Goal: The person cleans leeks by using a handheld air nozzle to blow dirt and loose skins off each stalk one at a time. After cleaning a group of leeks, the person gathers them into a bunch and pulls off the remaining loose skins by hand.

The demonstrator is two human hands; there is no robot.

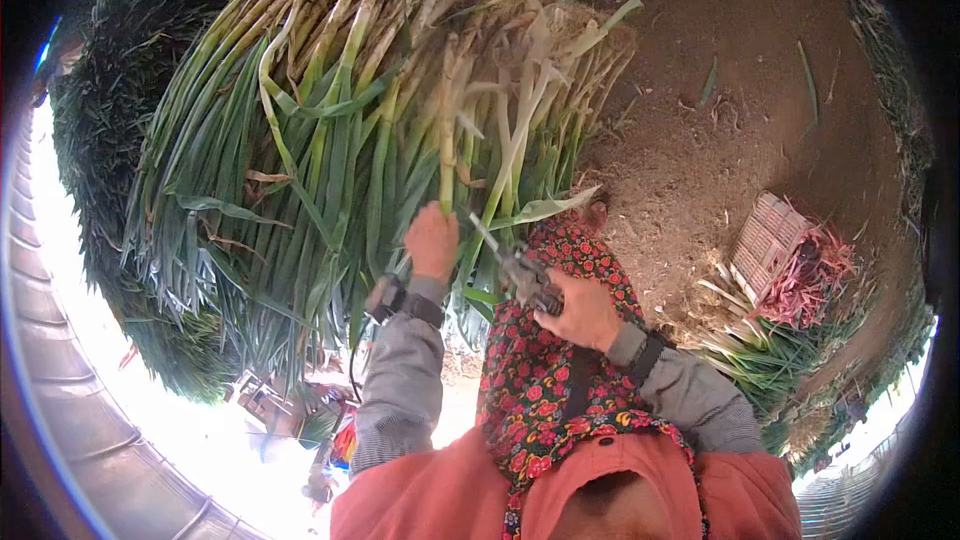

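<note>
My left hand (433, 240) is closed around the lower leafy part of a long green onion (447, 130), whose pale end points away from me. In my right hand (588, 310) is an air blow gun (522, 275), its thin nozzle aimed at that stalk. The trigger is partly hidden by my fingers. Beyond both hands lies a large pile of green onions (340, 130), roots away from me and leaves towards me. Pale strips of skin (540, 40) show blurred above the right part of the pile.
A woven crate (770, 245) with pink ties (815, 275) sits on the soil floor (680, 170) at right, beside more green onions (750, 350). Another dark green heap (110, 130) rises at left. Floral cloth (545, 390) covers my lap.
</note>
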